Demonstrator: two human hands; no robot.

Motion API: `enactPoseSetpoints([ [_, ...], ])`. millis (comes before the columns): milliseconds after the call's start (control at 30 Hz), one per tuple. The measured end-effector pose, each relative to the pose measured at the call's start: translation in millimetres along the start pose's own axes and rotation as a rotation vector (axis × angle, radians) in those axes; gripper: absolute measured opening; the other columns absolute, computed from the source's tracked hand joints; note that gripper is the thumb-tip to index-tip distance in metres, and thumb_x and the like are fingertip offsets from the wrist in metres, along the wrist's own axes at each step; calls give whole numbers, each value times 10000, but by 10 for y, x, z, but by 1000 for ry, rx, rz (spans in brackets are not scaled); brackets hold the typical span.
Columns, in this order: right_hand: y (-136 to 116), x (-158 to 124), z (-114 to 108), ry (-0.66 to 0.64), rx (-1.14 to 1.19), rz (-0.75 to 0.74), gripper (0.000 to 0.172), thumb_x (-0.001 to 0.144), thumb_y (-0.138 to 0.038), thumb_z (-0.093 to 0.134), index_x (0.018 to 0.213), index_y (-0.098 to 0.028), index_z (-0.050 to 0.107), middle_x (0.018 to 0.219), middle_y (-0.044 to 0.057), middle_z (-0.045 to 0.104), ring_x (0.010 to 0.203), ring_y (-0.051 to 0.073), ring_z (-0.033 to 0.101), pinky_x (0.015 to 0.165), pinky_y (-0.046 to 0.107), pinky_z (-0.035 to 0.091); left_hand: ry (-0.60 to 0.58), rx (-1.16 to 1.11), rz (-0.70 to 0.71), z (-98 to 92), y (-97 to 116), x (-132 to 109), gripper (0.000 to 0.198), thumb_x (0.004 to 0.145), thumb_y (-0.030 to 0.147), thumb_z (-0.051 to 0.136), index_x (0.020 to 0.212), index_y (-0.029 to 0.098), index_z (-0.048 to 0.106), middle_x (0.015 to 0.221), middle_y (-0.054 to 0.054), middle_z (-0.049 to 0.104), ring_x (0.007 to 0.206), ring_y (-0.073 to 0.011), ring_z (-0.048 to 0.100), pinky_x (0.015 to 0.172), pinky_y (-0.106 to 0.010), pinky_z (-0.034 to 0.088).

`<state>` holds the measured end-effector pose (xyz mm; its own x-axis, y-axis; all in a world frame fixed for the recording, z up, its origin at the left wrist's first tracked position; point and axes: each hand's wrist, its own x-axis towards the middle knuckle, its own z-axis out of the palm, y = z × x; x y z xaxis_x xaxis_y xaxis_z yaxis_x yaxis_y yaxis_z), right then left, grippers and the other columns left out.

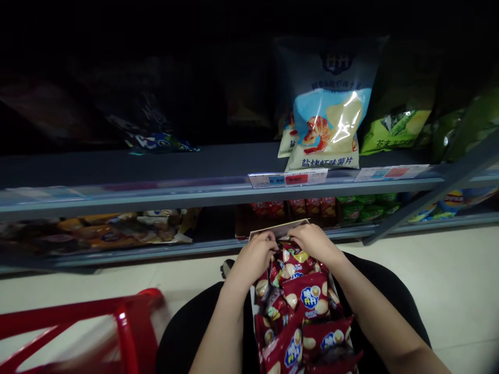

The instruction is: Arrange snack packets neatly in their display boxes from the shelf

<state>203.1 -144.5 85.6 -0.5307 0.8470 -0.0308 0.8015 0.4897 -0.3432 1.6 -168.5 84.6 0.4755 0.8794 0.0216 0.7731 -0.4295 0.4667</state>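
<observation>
A cardboard box (273, 229) full of red snack packets (307, 297) rests on my lap. Both hands reach into its far end. My left hand (255, 254) has its fingers curled around a red packet at the top of the pile. My right hand (312, 240) is curled beside it, gripping the packets at the same spot. The fingertips of both hands are partly buried among the packets.
A grey shelf (156, 182) runs across in front, with a large pale blue chip bag (331, 119) and green bags (397, 124) on it. Lower shelf (156, 252) holds more snacks. A red basket (117, 322) stands at the lower left on the pale floor.
</observation>
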Motion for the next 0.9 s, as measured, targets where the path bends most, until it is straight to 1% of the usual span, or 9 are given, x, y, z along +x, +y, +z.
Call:
enactPoseSetpoints([
  [133, 92, -184, 0, 366, 274, 26, 218, 969, -233, 431, 1051, -213, 632, 1027, 65, 705, 949, 192, 657, 802, 265, 453, -1, 22, -54, 15, 47, -6, 163, 787, 117, 533, 810, 178, 682, 943, -79, 642, 903, -241, 615, 778, -342, 476],
  [233, 161, -209, 47, 504, 450, 24, 184, 961, -281, 456, 972, -211, 626, 945, 56, 697, 878, 187, 651, 782, 263, 466, 105, -7, -80, 44, 121, 20, 191, 820, 177, 519, 956, 170, 653, 1012, -92, 651, 976, -259, 618, 836, -356, 477],
  [333, 203, -179, 79, 508, 513, -28, 184, 947, -308, 487, 899, -203, 631, 862, 45, 681, 812, 183, 639, 751, 259, 467, 202, -53, -155, 87, 162, 71, 233, 865, 355, 554, 986, 166, 618, 1021, -106, 663, 971, -273, 635, 825, -363, 486],
  [433, 225, -151, 91, 498, 546, -59, 185, 939, -312, 505, 889, -193, 637, 835, 40, 674, 783, 176, 632, 728, 255, 469, 223, -89, -281, 122, 173, 107, 348, 821, 507, 619, 933, 179, 602, 979, -99, 687, 929, -291, 656, 774, -370, 493],
  [567, 259, -142, 84, 463, 615, -149, 168, 938, -247, 496, 952, -193, 654, 918, 54, 701, 862, 181, 658, 784, 278, 495, 261, -112, -403, 125, 211, 86, 480, 729, 552, 709, 991, 178, 559, 959, -116, 702, 929, -327, 668, 763, -393, 505],
  [667, 274, -150, 45, 405, 675, -303, 209, 936, -183, 481, 995, -216, 679, 1018, 64, 717, 1013, 193, 657, 907, 322, 494, 342, -111, -367, 106, 246, 45, 630, 678, 525, 767, 1128, 162, 516, 1073, -147, 680, 999, -346, 653, 806, -432, 520],
  [767, 265, -167, -9, 393, 704, -356, 230, 932, -170, 491, 1003, -236, 699, 1042, 58, 723, 1081, 197, 641, 963, 347, 483, 435, -230, -215, 89, 232, 23, 469, 738, 442, 741, 1103, 212, 558, 1108, -91, 673, 1027, -285, 650, 816, -386, 544],
  [833, 254, -179, -35, 455, 715, -266, 201, 906, -208, 568, 1059, -238, 695, 1087, 57, 719, 1078, 203, 647, 969, 347, 484, 483, -403, -179, 86, 196, 22, 299, 783, 402, 705, 1004, 228, 602, 1044, -54, 686, 952, -232, 675, 752, -320, 564],
  [900, 248, -188, -41, 511, 711, -150, 296, 818, -277, 707, 1110, -236, 688, 1115, 55, 719, 1044, 220, 667, 945, 339, 500, 556, -594, -208, 91, 158, 27, 248, 782, 390, 712, 928, 219, 607, 983, -34, 694, 875, -198, 691, 712, -277, 565],
])
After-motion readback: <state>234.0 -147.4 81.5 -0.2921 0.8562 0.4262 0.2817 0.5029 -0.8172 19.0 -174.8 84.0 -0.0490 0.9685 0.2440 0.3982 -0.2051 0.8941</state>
